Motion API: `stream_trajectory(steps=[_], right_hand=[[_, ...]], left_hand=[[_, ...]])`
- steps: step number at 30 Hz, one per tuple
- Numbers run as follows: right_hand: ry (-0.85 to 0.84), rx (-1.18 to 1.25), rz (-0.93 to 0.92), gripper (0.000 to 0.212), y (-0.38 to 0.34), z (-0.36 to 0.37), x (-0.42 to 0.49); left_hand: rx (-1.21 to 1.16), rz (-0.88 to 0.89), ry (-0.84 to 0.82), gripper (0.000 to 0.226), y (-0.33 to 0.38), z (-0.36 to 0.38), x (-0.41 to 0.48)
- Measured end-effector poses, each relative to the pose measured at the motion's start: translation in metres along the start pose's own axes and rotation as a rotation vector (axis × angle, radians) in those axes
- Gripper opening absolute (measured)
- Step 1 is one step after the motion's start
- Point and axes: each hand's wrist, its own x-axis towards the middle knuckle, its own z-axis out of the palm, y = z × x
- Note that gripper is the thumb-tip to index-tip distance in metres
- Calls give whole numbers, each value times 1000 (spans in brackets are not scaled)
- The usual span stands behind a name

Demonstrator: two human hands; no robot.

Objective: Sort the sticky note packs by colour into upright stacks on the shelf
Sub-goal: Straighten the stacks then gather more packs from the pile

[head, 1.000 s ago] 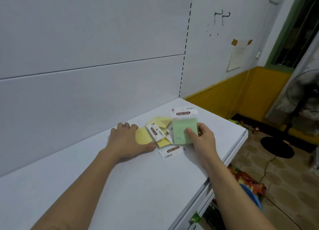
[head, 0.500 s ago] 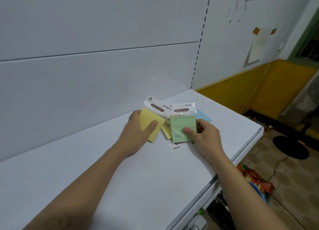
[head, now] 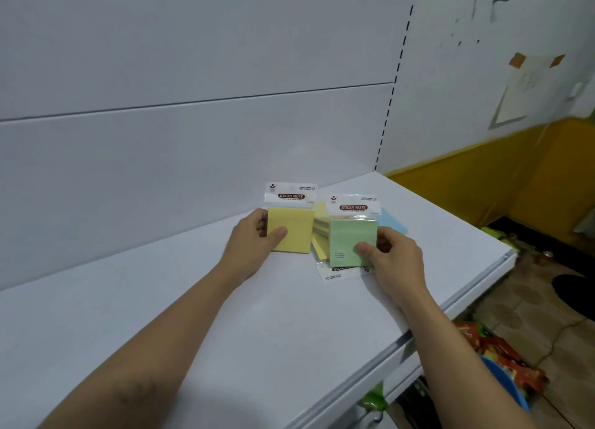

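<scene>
My left hand grips a yellow sticky note pack and holds it upright on the white shelf, its printed header on top. My right hand grips a green sticky note pack, also upright, a little to the right. Between and behind the two packs lie more yellow packs flat in a loose pile. A blue pack lies flat behind the green one. Under the green pack a white header of another pack sticks out toward me.
The shelf's white back panel rises just behind the packs. The shelf's front edge runs diagonally at the right, with snack bags and a blue tub on the floor below. A yellow-painted wall base is at the right.
My left hand picked a yellow pack off the pile and stood it upright. My right hand kept the green pack upright. The camera moved closer and turned left.
</scene>
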Motion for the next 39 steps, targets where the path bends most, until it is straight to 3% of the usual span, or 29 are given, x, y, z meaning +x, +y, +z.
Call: stream_trajectory(steps=[9,20,29,39], right_hand=[[-39,64,-45,15,-3,-2,-4],[-140,-72,-177,12,-25,9,10],[-293,117,-288,8,-96,75,-1],[-528,197,-420,11,-194,173,-60]], left_hand=[[31,-38,76,11,21,-9,-26],[221,-33,199,10,41,-76,-67],[265,-32,392,13,69,-139,-102],[274,-18,662,15,70,-265,-196]])
